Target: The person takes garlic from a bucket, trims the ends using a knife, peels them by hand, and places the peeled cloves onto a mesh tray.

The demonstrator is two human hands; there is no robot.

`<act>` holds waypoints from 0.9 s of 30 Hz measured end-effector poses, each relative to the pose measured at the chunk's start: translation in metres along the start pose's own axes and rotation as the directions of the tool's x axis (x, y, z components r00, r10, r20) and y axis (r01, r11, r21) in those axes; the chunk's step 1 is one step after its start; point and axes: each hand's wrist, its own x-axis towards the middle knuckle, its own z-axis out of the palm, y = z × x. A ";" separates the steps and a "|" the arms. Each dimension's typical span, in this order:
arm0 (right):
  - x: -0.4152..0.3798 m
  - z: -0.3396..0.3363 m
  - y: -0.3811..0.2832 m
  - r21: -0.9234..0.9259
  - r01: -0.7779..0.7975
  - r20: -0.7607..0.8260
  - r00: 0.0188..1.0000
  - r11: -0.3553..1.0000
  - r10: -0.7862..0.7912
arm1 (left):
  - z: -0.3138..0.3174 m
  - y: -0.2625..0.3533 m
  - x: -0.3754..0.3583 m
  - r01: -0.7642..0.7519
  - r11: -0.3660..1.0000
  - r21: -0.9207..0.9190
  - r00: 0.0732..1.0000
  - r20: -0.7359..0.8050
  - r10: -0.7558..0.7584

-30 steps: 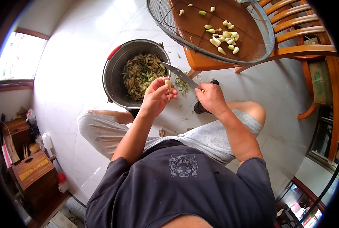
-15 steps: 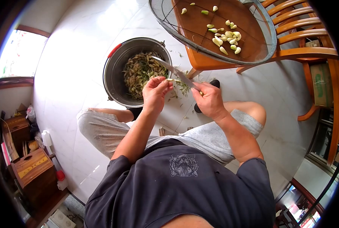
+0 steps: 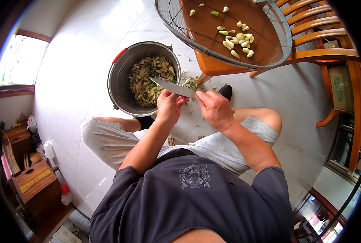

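Observation:
My right hand (image 3: 215, 107) is wrapped round the handle end of a large knife (image 3: 173, 87), whose blade points left over the bucket's rim. My left hand (image 3: 169, 106) is closed just below the blade, its fingertips pinched on something mostly hidden behind the knife. A small pale piece (image 3: 185, 82) shows at the blade's upper edge. Under the blade tip, the metal bucket (image 3: 117, 87) with a red grip holds a heap of pale bulbs and green trimmings (image 3: 150, 77).
A round mesh sieve (image 3: 287, 40) with several peeled cloves (image 3: 241, 40) rests on a wooden chair (image 3: 213, 65) at the upper right. Scraps lie on the floor beside the bucket. Wooden boxes (image 3: 37, 180) stand at the left.
The knife has turned flatter and moved down and left, now crossing above my left fingertips. My left hand has shifted slightly right and down, and my right hand slightly left.

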 end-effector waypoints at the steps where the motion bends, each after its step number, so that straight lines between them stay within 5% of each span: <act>1: 0.000 -0.001 -0.001 -0.002 0.006 -0.009 1.000 1.000 -0.006 | -0.002 0.000 0.001 0.012 1.000 -0.003 1.000 0.006 -0.012; 6: 0.000 -0.001 -0.001 -0.012 0.009 -0.012 1.000 1.000 -0.009 | -0.004 0.003 0.000 0.067 0.997 -0.044 0.997 0.025 -0.066; 10: -0.012 0.004 0.023 -0.029 -0.207 0.135 0.969 0.978 0.209 | -0.003 0.012 -0.003 0.085 0.996 0.034 0.996 0.006 -0.085; 16: -0.009 -0.014 0.034 -0.036 -0.392 0.255 0.886 0.919 0.388 | 0.018 0.046 -0.017 -0.157 0.963 0.219 0.978 0.167 0.121; 19: -0.001 -0.015 0.028 -0.010 -0.373 0.343 0.870 0.928 0.353 | 0.067 0.083 -0.025 -0.380 0.847 0.372 0.912 0.303 0.276; 22: 0.003 -0.007 0.029 0.030 -0.350 0.395 0.865 0.936 0.311 | 0.127 0.113 -0.019 -0.597 0.500 0.628 0.802 0.475 0.362; 25: 0.004 -0.008 0.021 0.065 -0.380 0.388 0.861 0.923 0.328 | 0.159 0.117 0.022 -0.702 0.479 0.526 0.696 0.648 0.308; 27: 0.002 -0.009 0.021 0.094 -0.388 0.353 0.874 0.917 0.334 | 0.158 0.136 0.038 -0.835 0.216 0.506 0.542 0.691 0.477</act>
